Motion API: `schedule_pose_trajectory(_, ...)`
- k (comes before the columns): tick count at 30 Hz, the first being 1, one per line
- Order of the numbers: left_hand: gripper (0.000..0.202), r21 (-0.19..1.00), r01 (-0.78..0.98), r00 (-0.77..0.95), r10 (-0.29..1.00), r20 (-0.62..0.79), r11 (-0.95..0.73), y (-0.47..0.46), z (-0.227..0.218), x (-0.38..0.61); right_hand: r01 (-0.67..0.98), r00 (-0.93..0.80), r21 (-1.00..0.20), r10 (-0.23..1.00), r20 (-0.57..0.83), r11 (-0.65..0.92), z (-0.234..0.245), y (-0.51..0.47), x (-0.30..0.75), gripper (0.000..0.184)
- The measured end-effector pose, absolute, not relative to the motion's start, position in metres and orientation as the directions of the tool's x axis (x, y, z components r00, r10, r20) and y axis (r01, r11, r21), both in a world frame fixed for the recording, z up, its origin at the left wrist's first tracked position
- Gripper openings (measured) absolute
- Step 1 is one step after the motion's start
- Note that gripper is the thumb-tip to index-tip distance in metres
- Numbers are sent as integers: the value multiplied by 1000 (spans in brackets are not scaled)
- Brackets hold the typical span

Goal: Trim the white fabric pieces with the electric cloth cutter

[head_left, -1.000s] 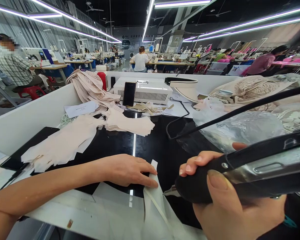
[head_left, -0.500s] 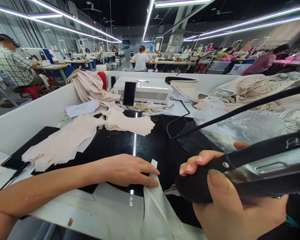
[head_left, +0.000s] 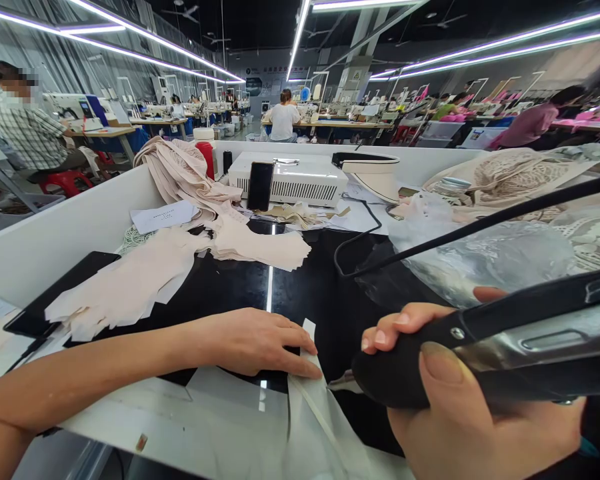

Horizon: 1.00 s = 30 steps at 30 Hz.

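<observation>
My left hand (head_left: 260, 343) reaches across from the left, fingers stretched out and thumb apart from them. Its fingertips rest on the upper end of a narrow pale fabric strip (head_left: 310, 400), which lies on the black tabletop (head_left: 300, 293) and runs down towards me. A thin raised band crosses the strip lengthwise. On the right, my right hand (head_left: 460, 420) is wrapped around a black hand tool (head_left: 530, 347) with a silver metal side. The tool's rounded black end points at the strip, apart from my left fingers. Its working face is hidden.
Pale cut fabric pieces (head_left: 125, 280) lie at the left, near a black tablet-like slab (head_left: 60, 293). Behind stand a phone (head_left: 260, 187) and a white vented box (head_left: 300, 177). A black cable (head_left: 480, 223) crosses the right, over clear plastic bags (head_left: 485, 253). Other people work farther back.
Both hands stay in nearly the same places. The tool and my right hand shift very slightly right and down in the view.
</observation>
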<state>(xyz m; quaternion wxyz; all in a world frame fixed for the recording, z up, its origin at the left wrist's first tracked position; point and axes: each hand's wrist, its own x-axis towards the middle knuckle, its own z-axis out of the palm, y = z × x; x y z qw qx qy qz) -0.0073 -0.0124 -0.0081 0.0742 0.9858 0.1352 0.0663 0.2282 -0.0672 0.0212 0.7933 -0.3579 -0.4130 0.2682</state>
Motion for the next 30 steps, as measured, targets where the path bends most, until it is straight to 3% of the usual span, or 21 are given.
schedule_pose_trajectory(7, 56, 71, 223, 967, 230, 112, -972, -16, -3, -6, -128, 496, -788, 727, 474, 602, 19, -66, 229, 60)
schedule_pose_trajectory(16, 54, 77, 224, 958, 234, 166, -972, -18, -8, -6, -77, 586, -765, 650, 484, 640, 31, -52, 220, 58)
schedule_pose_trajectory(30, 62, 63, 259, 960, 264, 96, -964, -22, -5, -1, -111, 580, -764, 666, 470, 635, 36, -46, 219, 57)
